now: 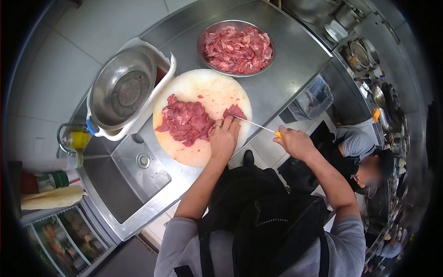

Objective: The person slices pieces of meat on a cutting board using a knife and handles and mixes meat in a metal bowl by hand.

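Observation:
A round white cutting board [203, 83] lies on the steel counter. On its left part is a heap of cut raw red meat [184, 120]. My left hand [224, 138] has its fingers bent together against a smaller piece of meat [235, 111] near the board's right edge, holding it down. In my right hand [295, 143] is a knife [258, 125], gripped by its yellow handle. The thin blade reaches left over the board's edge, and its tip lies at the small piece, close to my left fingertips.
A steel bowl of cut meat [237, 51] stands behind the board. At left, a big steel basin [124, 87] rests in a white tub [161, 87] beside the sink [124, 184]. A person [355, 143] is at the right, near shelves of pans [360, 53].

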`<state>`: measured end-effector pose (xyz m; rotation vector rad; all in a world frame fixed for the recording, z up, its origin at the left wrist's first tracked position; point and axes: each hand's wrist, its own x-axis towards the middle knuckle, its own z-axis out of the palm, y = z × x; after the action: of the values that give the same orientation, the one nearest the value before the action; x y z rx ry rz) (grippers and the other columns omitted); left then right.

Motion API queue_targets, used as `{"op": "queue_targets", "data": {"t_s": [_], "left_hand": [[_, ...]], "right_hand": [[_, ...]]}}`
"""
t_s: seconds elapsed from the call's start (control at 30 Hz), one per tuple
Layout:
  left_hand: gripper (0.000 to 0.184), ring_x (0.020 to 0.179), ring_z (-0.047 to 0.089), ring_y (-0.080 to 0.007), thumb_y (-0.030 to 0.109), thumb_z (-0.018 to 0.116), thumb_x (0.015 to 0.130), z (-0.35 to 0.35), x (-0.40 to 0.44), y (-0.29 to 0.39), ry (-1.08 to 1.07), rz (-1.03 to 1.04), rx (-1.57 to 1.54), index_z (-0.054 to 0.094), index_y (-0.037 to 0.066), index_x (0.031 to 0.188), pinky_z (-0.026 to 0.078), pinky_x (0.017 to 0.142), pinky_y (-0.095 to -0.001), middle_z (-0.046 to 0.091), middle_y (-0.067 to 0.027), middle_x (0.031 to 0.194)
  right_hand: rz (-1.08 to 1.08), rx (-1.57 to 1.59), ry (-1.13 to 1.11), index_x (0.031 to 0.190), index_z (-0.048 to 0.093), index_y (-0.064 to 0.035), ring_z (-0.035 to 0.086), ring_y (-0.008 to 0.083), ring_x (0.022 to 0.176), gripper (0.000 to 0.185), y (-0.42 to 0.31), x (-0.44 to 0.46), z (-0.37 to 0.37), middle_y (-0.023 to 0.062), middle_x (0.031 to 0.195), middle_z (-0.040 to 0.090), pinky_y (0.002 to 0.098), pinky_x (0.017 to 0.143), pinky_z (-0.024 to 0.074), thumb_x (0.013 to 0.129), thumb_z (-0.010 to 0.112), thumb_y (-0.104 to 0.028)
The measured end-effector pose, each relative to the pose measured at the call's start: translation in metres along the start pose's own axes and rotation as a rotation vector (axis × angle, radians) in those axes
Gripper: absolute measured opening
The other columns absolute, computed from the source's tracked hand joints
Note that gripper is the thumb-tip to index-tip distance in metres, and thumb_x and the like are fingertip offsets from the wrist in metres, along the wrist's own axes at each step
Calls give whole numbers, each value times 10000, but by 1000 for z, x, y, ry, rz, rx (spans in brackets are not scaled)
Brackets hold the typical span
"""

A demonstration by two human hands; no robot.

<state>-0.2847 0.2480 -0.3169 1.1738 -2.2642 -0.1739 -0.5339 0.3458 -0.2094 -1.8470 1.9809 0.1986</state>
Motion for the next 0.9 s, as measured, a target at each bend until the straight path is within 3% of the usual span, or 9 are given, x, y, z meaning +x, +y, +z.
{"op": "queue_targets", "data": {"t_s": [0.13,0.33,0.53,0.9], "left_hand": [[252,1056,656,-282,212,767,937,-1,-1,0,12,-3,-10,751,132,1176,572,825,-444,698,-39,1207],[254,1061,657,-288,176,764,934,-3,-5,0,-1,-15,-21,755,115,1180,565,845,-438,698,-54,1192],[253,1056,652,-296,135,766,921,-3,-7,2,48,-20,-72,758,99,1171,560,878,-432,696,-71,1185],[276,1131,627,-298,189,710,969,-2,-4,5,-21,-61,13,728,124,1237,561,869,-471,672,-51,1261]], "right_hand": [[35,-60,-49,1190,561,-51,728,476,971,462,12,-1,-8,248,1011,745,575,872,569,1089,563,-502],[24,90,9,1184,558,-47,723,487,949,492,10,7,-5,239,1032,746,589,867,563,1086,555,-529],[-47,-47,22,1174,559,-58,737,455,918,477,8,-9,-16,213,1025,747,556,825,581,1089,548,-528],[-88,-197,113,1138,557,-66,753,418,851,392,-3,21,-10,171,964,718,525,780,598,1072,599,-450]]}}
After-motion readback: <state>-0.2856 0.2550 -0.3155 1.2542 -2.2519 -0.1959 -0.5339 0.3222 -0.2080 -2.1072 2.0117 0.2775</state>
